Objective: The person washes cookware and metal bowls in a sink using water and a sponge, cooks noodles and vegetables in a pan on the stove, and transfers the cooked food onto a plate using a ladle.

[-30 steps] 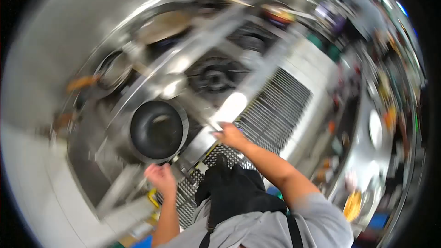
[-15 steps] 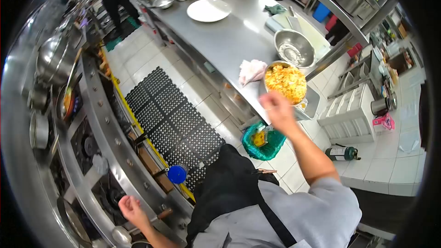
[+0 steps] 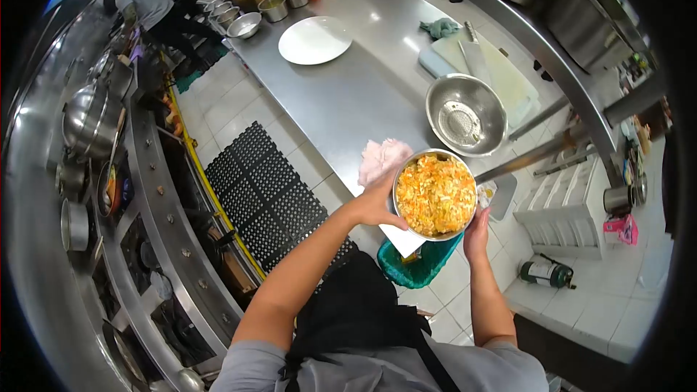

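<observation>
Both my hands are on a round metal bowl filled with what looks like yellow-orange fried rice. My left hand grips the bowl's left side, with its thumb along the rim. Against the lower right side presses my right hand, its fingers partly hidden by the bowl. The bowl is at the near corner of the steel table. Beside it lies a crumpled pink cloth. Just behind stands an empty metal bowl.
A knife lies on a cutting board. A white plate sits farther back. Below the table edge is a green-lined bin. Stove burners run along the left. A metal post stands at right. Another person bends at the far left.
My left hand has come from beside the stove to the rice bowl. My right hand has moved from the bowl's near left edge to its right side.
</observation>
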Available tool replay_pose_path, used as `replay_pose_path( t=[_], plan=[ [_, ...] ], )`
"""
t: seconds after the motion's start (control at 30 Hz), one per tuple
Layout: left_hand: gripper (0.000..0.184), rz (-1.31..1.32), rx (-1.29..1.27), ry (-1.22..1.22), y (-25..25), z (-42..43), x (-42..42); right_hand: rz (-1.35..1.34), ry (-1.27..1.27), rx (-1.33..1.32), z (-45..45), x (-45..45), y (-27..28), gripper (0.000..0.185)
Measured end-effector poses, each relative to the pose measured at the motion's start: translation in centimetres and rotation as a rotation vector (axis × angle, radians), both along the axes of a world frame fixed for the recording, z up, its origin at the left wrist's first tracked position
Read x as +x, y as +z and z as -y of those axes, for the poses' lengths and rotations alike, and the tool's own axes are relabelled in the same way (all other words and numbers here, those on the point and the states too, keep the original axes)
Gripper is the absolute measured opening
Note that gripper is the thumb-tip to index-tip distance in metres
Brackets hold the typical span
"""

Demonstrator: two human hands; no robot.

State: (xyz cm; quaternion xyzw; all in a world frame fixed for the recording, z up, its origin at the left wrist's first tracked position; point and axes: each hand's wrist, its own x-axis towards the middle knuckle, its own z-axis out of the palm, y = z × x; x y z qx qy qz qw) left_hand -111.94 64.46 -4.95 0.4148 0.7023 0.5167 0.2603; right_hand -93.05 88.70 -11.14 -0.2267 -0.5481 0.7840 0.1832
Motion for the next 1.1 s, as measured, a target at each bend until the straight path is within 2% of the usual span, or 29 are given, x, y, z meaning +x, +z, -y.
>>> replay_pose_path(
  t=[0.03, 0.07, 0.13, 0.2, 0.27, 0.33, 0.4, 0.47, 0.5, 0.53, 0.6, 0.63, 0.67, 0.73, 0.77, 0.83, 0.87, 0.93, 0.97, 1.0, 1.03, 1.07, 1.1],
  plan=[
    [0.128, -0.051, -0.017, -0.121, -0.2, -0.7, -0.5, -0.05, 0.017, -0.053, 0.0, -0.3, -0.6, 0.069],
    [0.128, -0.054, -0.021, -0.107, -0.4, -0.8, -0.5, -0.053, 0.031, -0.056, 0.2, -0.3, -1.2, 0.069],
    [0.139, -0.01, 0.079, -0.108, -1.4, -0.6, 0.5, -0.096, 0.014, -0.137, 0.8, -0.6, -1.4, 0.068],
    [0.138, -0.019, 0.127, -0.074, -1.6, 0.9, 3.1, -0.072, -0.054, -0.184, 0.8, -0.4, -1.0, 0.069],
    [0.137, 0.093, -0.086, 0.053, -2.4, 2.6, 5.6, -0.057, 0.096, -0.267, -0.8, 0.3, -1.3, 0.073],
    [0.136, -0.105, -0.111, 0.126, -2.9, 2.7, 6.9, -0.05, 0.119, -0.356, -1.0, -0.2, -1.1, 0.078],
    [0.135, -0.149, -0.095, 0.234, -2.5, 1.5, 7.4, -0.015, 0.211, -0.437, -1.0, -1.0, 0.3, 0.084],
    [0.134, -0.139, 0.074, 0.146, -2.0, 1.5, 7.8, 0.026, 0.246, -0.449, 0.2, -2.1, 2.1, 0.089],
    [0.137, -0.03, 0.063, 0.14, -1.0, 2.3, 8.3, 0.031, 0.282, -0.42, 0.6, -2.5, 2.6, 0.089],
    [0.137, -0.03, 0.069, 0.17, -1.2, 3.3, 9.1, 0.038, 0.316, -0.396, 1.3, -2.8, 3.0, 0.09],
    [0.147, 0.28, 0.301, 0.207, -1.9, 5.5, 11.3, 0.075, 0.374, -0.34, 3.4, -3.5, 4.1, 0.091],
    [0.151, 0.555, 0.416, 0.26, -0.3, 7.0, 12.6, 0.096, 0.472, -0.386, 5.0, -4.0, 5.0, 0.092],
    [0.151, 0.547, 0.422, 0.272, 0.1, 9.0, 13.8, 0.119, 0.57, -0.431, 6.6, -4.5, 5.5, 0.092],
    [0.15, -0.092, 0.029, 0.482, 0.9, 13.1, 16.1, 0.197, 0.695, -0.476, 10.1, -5.6, 5.9, 0.093],
    [0.15, -0.097, 0.032, 0.496, 1.5, 14.3, 16.9, 0.191, 0.772, -0.43, 12.1, -6.5, 5.8, 0.094],
    [0.147, -0.047, 0.192, 0.651, 3.8, 16.4, 19.3, 0.27, 1.009, -0.456, 15.1, -8.6, 5.2, 0.09],
    [0.145, -0.026, 0.287, 0.762, 5.0, 17.1, 20.8, 0.243, 1.117, -0.335, 17.8, -9.4, 6.9, 0.091],
    [0.142, -0.016, 0.477, 1.089, 6.8, 19.4, 25.4, 0.255, 1.402, -0.546, 23.0, -10.2, 9.6, 0.092],
    [0.14, -0.109, 0.411, 1.189, 7.5, 21.0, 28.3, 0.32, 1.452, -0.408, 25.7, -9.4, 11.7, 0.092],
    [0.144, -0.13, 0.459, 1.275, 7.0, 22.2, 31.0, 0.319, 1.649, -0.38, 27.5, -9.2, 12.5, 0.092],
    [0.146, -0.192, 0.432, 1.371, 9.5, 15.9, 32.1, 0.273, 1.69, -0.404, 23.5, -8.9, 16.0, 0.095],
    [0.147, -0.264, 0.418, 1.47, 11.3, 14.6, 33.6, 0.148, 1.712, -0.254, 24.1, -8.4, 18.4, 0.097],
    [0.148, -0.346, 0.356, 1.588, 13.5, 14.4, 35.5, -0.012, 1.838, -0.184, 25.9, -8.2, 20.9, 0.093]
  ],
)
